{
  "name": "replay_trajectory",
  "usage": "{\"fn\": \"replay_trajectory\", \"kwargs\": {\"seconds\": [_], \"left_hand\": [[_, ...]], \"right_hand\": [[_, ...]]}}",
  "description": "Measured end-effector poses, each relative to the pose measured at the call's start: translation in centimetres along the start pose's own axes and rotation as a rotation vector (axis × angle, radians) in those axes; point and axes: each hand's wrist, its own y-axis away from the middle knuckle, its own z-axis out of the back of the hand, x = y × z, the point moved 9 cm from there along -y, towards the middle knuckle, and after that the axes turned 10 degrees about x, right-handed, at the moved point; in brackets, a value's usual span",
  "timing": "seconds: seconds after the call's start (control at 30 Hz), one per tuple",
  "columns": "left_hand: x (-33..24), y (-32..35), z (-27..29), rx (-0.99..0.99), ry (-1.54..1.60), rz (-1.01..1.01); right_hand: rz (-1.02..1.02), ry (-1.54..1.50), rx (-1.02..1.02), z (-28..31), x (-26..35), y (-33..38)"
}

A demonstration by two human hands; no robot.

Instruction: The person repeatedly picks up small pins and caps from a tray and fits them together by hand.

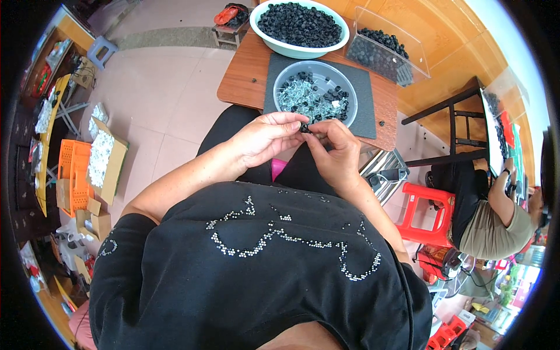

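my left hand (263,139) and right hand (339,150) meet near the middle of the frame, and the fingers of both are pinched narrow on one small black piece (305,127), tip against tip. neither hand is nearer to it: the left comes at it from the left, the right from the right. it is too small and too covered for me to tell its long axis, or whether a pin is already in it.

the relation that counts is with the grey bowl (341,76), which lies just above my fingertips in the frame, its near rim right beside them. inside, silvery pins (302,98) are heaped at the middle and lower part, pointing every way, with black caps (337,93) scattered among them, mostly toward the right and top. that near rim is the only thing i see between my fingers and the heap.

the bowl sits on a dark mat (364,108) on the brown counter (238,76). past it, at the top of the frame, a pale green basin (300,51) is full of black pieces, and a clear box (419,69) at upper right holds more. one loose cap (381,123) lies on the counter to the right of the mat. at the right edge a co-worker (496,227) sits well apart from my hands, near a red stool (408,219).
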Motion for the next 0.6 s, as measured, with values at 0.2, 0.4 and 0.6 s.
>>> {"fn": "replay_trajectory", "kwargs": {"seconds": [0.2,0.4,0.6], "left_hand": [[-0.2,0.0,0.3,-0.022,-0.069,-0.003],[-0.3,-0.1,0.5,-0.022,-0.127,-0.002],[-0.6,0.0,0.5,-0.007,-0.126,-0.064]], "right_hand": [[-0.025,-0.006,-0.007,-0.4,-0.9,0.1],[-0.13,-0.127,0.014,-0.8,-2.6,0.1],[-0.11,-0.293,0.087,-1.6,-3.4,0.1]]}}
